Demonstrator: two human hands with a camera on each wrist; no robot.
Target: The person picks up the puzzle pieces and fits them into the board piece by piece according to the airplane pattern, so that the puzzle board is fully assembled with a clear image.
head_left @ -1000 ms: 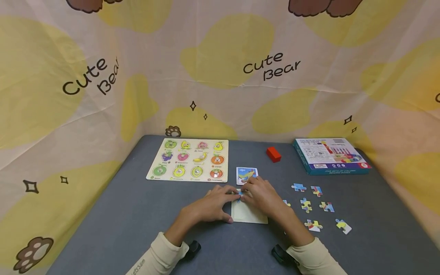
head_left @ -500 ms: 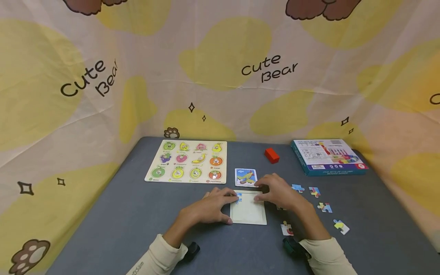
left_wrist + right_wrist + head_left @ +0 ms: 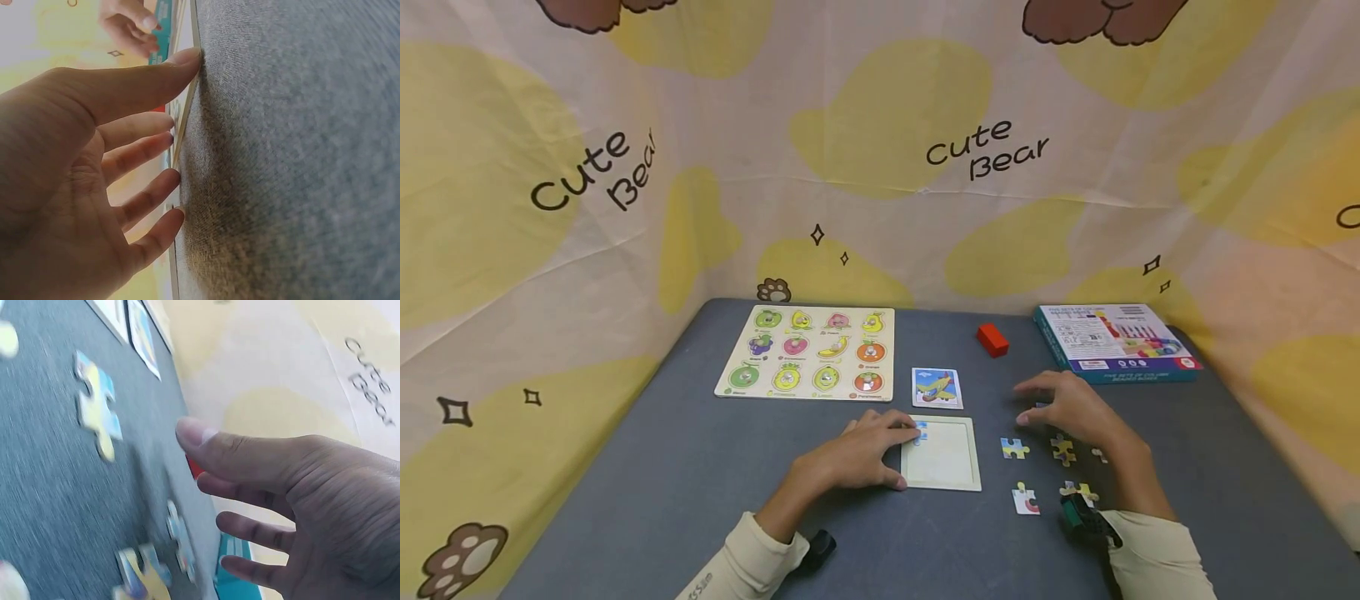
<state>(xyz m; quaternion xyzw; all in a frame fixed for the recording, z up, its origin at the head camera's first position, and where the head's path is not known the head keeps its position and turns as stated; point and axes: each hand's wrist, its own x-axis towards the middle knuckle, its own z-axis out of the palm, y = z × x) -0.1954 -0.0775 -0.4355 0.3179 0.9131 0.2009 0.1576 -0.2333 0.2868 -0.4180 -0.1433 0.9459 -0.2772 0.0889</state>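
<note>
My left hand [image 3: 867, 450] rests at the left side of a shallow white puzzle tray [image 3: 975, 458]. Its thumb touches the tray's near left edge, and its fingertips lie by a blue-and-white jigsaw piece [image 3: 922, 432] in the upper left corner. In the left wrist view the fingers of that hand [image 3: 81, 162] are spread and nearly straight. My right hand [image 3: 1078, 410] hovers to the right, holding nothing, above loose jigsaw pieces. Below it lie a blue-and-yellow piece [image 3: 1015, 449] and a mostly yellow piece [image 3: 1063, 451]. The right hand [image 3: 312, 500] partly hides others in the head view.
Behind the tray lies an airplane picture card [image 3: 936, 388]. A fruit board [image 3: 808, 358] is at the back left, a red block [image 3: 993, 340] at the back middle, and a teal-sided box [image 3: 1120, 343] at the back right. Another jigsaw piece [image 3: 1026, 500] lies right of the tray.
My right hand has left the tray and moved right over the loose pieces, uncovering the card and tray. The left hand has stayed at the tray's left side.
</note>
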